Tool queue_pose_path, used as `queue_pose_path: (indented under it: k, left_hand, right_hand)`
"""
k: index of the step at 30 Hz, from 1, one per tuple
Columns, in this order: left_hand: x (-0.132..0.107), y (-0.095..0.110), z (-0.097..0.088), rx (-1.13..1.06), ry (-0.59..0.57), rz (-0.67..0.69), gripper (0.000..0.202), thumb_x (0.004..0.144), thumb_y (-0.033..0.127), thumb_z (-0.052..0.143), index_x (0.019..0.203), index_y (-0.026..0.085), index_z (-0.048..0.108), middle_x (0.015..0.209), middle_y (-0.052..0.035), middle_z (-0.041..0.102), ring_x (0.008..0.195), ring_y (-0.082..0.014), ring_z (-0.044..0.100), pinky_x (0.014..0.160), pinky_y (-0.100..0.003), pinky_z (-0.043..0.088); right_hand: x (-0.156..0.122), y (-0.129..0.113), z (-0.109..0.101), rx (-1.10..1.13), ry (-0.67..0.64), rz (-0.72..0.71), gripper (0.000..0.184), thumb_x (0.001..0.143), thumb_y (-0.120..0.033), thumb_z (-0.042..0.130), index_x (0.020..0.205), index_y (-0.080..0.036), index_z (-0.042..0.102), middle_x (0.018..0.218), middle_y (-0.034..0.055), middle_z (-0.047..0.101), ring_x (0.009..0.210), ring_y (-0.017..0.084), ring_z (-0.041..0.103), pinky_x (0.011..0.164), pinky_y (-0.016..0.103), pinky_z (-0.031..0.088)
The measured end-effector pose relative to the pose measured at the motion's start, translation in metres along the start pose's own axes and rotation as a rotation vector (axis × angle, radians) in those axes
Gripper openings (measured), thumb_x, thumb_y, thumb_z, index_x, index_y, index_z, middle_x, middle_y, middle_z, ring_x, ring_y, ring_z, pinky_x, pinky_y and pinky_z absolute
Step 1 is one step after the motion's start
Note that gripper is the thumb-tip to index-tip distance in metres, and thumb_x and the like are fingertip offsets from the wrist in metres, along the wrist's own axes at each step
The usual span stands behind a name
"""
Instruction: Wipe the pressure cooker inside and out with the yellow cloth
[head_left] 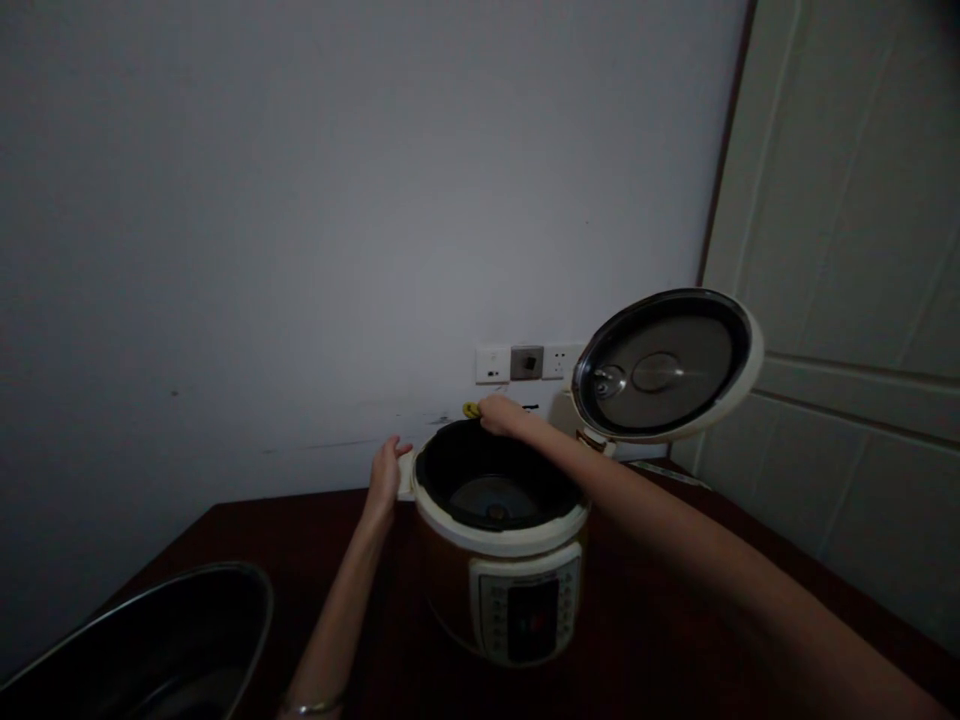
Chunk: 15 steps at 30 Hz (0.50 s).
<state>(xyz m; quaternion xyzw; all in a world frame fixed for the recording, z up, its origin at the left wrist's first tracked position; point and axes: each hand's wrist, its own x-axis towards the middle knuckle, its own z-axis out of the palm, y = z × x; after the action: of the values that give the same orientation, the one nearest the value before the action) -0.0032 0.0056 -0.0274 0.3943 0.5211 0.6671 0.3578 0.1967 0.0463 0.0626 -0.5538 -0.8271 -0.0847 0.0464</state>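
- Right hand [501, 414]: fingers closed on a small yellow item [471, 410] at the far rim of the cooker [499, 543].
- Left hand [385, 475]: fingers at the white side handle [406, 476]; cannot tell whether they grip.
- Cooker upright on the dark bench [292, 535]; lid [660, 372] raised, right side.
- Black vessel [267, 605] nearer, at left, partly in view.
- Wall sockets [527, 362] behind.

Left hand [385, 476] touches the open cooker [496, 542] — right hand [501, 414] holds a yellow item [470, 410]
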Motion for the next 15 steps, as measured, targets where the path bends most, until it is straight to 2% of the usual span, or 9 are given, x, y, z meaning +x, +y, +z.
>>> queue_pose_path:
  k: [2, 5, 7, 12, 15]
  left_hand:
    - [0.0, -0.002, 0.001, -0.024, 0.023, -0.008, 0.038, 0.085, 0.035, 0.042, 0.109, 0.011, 0.058, 0.102, -0.0144, 0.071, 0.089, -0.022, 0.068, 0.082, -0.035, 0.052]
    - [0.0, -0.002, 0.003, -0.051, 0.063, -0.016, 0.042, 0.088, 0.034, 0.036, 0.119, 0.011, 0.053, 0.114, -0.017, 0.066, 0.1, -0.0216, 0.065, 0.086, -0.034, 0.051]
    - [0.0, -0.001, 0.004, -0.065, 0.086, -0.013, 0.044, 0.09, 0.033, 0.032, 0.124, 0.01, 0.049, 0.124, -0.0185, 0.06, 0.107, -0.0214, 0.063, 0.09, -0.033, 0.049]
    - [-0.001, 0.002, 0.004, -0.07, 0.091, 0.002, 0.047, 0.09, 0.032, 0.029, 0.127, 0.009, 0.047, 0.128, -0.0187, 0.057, 0.109, -0.0206, 0.062, 0.092, -0.031, 0.048]
    - [-0.002, 0.002, 0.003, -0.052, 0.095, 0.013, 0.048, 0.089, 0.032, 0.03, 0.126, 0.009, 0.049, 0.127, -0.0167, 0.058, 0.11, -0.0203, 0.061, 0.092, -0.03, 0.048]
  right_hand:
    - [0.008, -0.013, 0.01, 0.035, 0.02, -0.029, 0.03, 0.091, -0.034, 0.055, 0.114, -0.015, 0.057, 0.115, 0.0084, 0.06, 0.098, 0.02, 0.06, 0.084, 0.041, 0.051]
    - [0.012, -0.026, 0.015, 0.104, 0.056, -0.105, 0.023, 0.091, -0.018, 0.047, 0.106, -0.01, 0.062, 0.109, 0.016, 0.065, 0.098, 0.023, 0.062, 0.083, 0.035, 0.048]
    - [0.01, -0.031, 0.014, 0.156, 0.064, -0.181, 0.027, 0.085, -0.009, 0.043, 0.102, -0.007, 0.064, 0.103, 0.0184, 0.067, 0.096, 0.023, 0.063, 0.08, 0.031, 0.046]
    - [-0.007, -0.046, 0.014, 0.295, 0.08, -0.403, 0.032, 0.08, -0.007, 0.042, 0.102, -0.015, 0.064, 0.103, 0.0067, 0.07, 0.094, 0.016, 0.063, 0.081, 0.022, 0.042]
    - [-0.022, -0.056, 0.015, 0.349, 0.091, -0.469, 0.029, 0.08, -0.01, 0.044, 0.1, -0.015, 0.064, 0.099, 0.0063, 0.07, 0.087, 0.016, 0.062, 0.076, 0.023, 0.042]
